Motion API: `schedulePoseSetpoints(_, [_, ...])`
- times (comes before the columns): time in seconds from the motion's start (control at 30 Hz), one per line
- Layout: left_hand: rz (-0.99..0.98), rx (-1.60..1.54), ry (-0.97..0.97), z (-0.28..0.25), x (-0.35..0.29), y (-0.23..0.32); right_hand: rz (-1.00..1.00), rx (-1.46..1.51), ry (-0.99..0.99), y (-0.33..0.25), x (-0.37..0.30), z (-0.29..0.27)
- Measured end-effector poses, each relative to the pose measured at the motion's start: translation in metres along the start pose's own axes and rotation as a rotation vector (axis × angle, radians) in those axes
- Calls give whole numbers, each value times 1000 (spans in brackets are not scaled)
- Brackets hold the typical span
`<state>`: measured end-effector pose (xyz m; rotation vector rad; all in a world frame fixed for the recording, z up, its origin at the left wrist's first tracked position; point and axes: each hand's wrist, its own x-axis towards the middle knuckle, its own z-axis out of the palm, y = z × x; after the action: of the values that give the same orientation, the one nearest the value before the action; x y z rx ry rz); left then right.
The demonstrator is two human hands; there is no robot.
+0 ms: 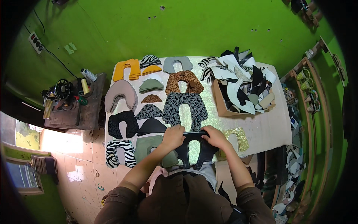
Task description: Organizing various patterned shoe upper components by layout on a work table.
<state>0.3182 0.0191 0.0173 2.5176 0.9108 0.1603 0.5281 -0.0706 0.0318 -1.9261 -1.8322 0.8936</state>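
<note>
At the table's near edge lies a black U-shaped shoe-upper piece (pixel 204 149), possibly a stack, its two legs pointing toward me. My left hand (pixel 174 137) grips its far left corner with the fingers closed. On the far right corner my right hand (pixel 215 136) has its thumb and fingers closed too. Left of my left hand is an olive-green U-shaped stack (pixel 144 149), partly under my forearm. Just beyond both hands sits a black-and-grey patterned U-shaped stack (pixel 171 108). A glittery gold U-shaped piece (pixel 241 139) lies beside my right wrist.
More cut stacks cover the left of the pale table (pixel 278 127): yellow (pixel 121 70), beige (pixel 112 95), zebra-striped (pixel 112 155) and leopard-print (pixel 194 86). A cardboard box (pixel 227 108) heaped with scraps stands at the back right. A sewing machine (pixel 63 91) is at far left, a sandal rack (pixel 317 123) at right.
</note>
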Motion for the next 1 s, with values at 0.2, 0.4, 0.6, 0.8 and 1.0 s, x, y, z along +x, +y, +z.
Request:
schedulePoseSetpoints(0.2, [-126, 95, -48, 3, 5, -9, 32, -56, 45, -12, 18, 4])
schedulePoseSetpoints(0.4, [-102, 152, -29, 4, 2, -10, 7, -221, 126, -10, 20, 14])
schedulePoseSetpoints(0.6, [-82, 123, -29, 1, 5, -15, -57, -261, 222, -14, 26, 10])
schedulePoseSetpoints(0.8, [-264, 10, 431, -5, 43, -40, 2, -195, 480, -11, 66, 8])
schedulePoseSetpoints(1.0, [-441, -73, 315, -13, 75, -62, -28, -341, 502, -14, 109, 0])
